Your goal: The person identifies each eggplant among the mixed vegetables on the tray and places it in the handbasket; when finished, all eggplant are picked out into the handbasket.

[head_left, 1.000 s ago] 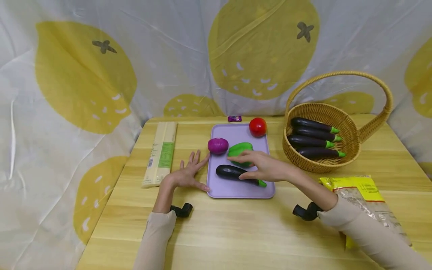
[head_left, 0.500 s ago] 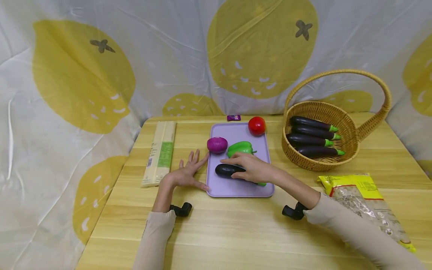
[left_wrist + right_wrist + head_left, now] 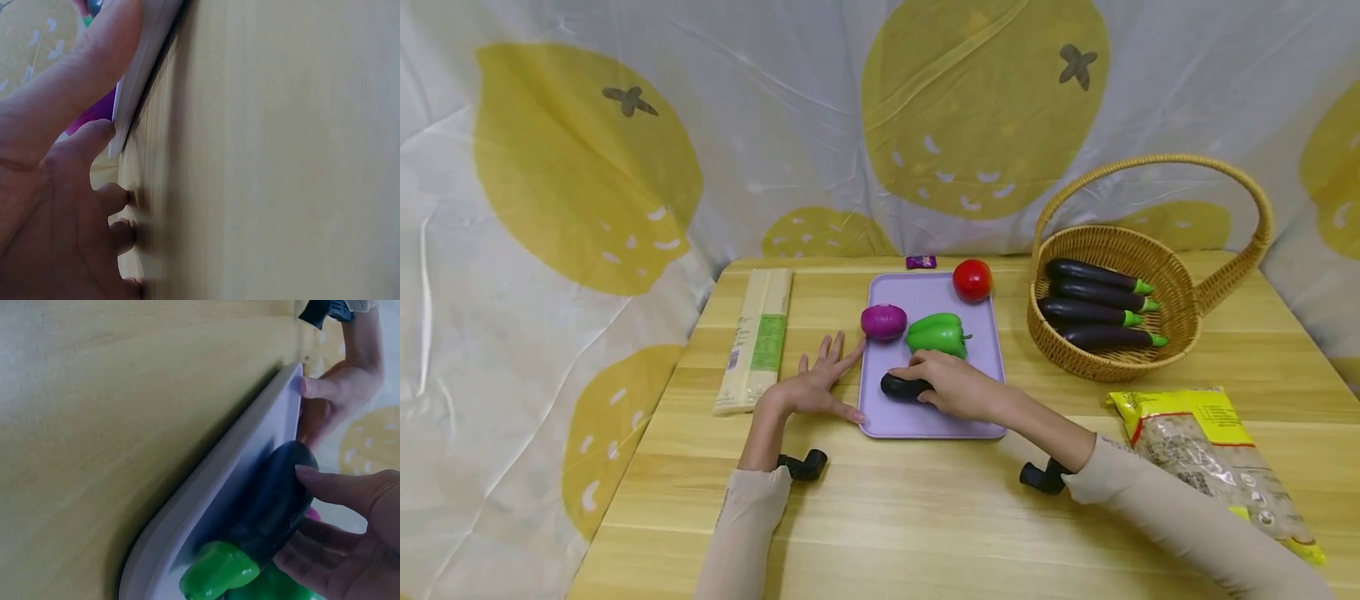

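A dark eggplant with a green stem end lies on the lilac tray. My right hand grips it from above, thumb on one side and fingers on the other, and covers its stem end in the head view. My left hand is spread at the tray's left edge, with thumb and forefinger touching the rim and the other fingertips on the table. Also on the tray are a purple onion, a green bell pepper just beyond my right hand, and a red tomato in the far right corner.
A wicker basket with a tall handle holds several eggplants at the back right. In front of it lies a yellow-topped clear bag. A pale noodle pack lies on the left; a small purple packet is behind the tray.
My right hand has moved left and down from over the pepper onto the eggplant, and its fingers have closed round it. My left hand has stayed at the tray's edge.
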Tool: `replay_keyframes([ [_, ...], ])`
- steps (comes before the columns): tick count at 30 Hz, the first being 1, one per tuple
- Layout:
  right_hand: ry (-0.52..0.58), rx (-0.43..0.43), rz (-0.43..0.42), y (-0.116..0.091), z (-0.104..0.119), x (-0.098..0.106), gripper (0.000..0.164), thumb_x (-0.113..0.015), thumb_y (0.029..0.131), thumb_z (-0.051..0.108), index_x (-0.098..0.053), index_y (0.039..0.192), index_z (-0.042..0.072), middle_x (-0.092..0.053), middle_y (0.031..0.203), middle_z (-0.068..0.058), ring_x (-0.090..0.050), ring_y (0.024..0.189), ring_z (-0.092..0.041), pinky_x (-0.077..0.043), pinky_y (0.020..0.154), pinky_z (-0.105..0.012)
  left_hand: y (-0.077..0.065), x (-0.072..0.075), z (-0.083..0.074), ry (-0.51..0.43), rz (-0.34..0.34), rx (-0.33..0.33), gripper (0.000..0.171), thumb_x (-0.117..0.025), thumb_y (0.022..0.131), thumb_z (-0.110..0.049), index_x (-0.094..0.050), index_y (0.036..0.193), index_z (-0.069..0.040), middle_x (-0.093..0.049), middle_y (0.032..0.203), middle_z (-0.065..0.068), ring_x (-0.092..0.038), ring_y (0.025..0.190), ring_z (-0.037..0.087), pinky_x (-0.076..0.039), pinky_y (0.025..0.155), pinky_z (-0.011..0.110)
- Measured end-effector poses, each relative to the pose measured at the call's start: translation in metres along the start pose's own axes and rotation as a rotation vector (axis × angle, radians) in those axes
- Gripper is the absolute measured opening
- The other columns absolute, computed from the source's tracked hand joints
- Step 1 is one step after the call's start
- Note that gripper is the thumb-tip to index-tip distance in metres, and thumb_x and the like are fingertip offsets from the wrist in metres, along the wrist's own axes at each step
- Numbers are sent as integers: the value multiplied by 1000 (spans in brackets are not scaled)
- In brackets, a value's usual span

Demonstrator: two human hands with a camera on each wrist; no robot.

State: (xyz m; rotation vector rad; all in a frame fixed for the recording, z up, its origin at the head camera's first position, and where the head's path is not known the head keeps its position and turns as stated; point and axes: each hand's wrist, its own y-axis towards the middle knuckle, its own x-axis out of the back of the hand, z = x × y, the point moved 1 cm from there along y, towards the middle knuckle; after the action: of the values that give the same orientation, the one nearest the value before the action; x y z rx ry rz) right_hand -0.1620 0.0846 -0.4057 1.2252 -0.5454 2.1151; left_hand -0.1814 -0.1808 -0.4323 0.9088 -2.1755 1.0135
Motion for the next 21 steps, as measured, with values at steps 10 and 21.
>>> replay_keyframes([
  [10, 47, 64, 53, -1, -6, 5, 51, -77, 91, 5, -67, 139, 17, -68, 117, -10, -62, 102, -20, -55, 91, -37, 1, 1, -1, 14, 9, -5, 123, -85, 82, -48, 0, 168, -25, 26, 170, 19, 29, 157, 40, 17, 121, 73],
  [21, 241, 165, 170, -14, -21, 46, 52, -76, 94, 11, -65, 143, 24, -68, 123, -3, -59, 109, -17, -56, 98, -40, 0, 0, 1, -10, 7, -6, 125, -86, 81, -48, 0, 168, -24, 27, 170, 19, 31, 156, 39, 19, 120, 73],
])
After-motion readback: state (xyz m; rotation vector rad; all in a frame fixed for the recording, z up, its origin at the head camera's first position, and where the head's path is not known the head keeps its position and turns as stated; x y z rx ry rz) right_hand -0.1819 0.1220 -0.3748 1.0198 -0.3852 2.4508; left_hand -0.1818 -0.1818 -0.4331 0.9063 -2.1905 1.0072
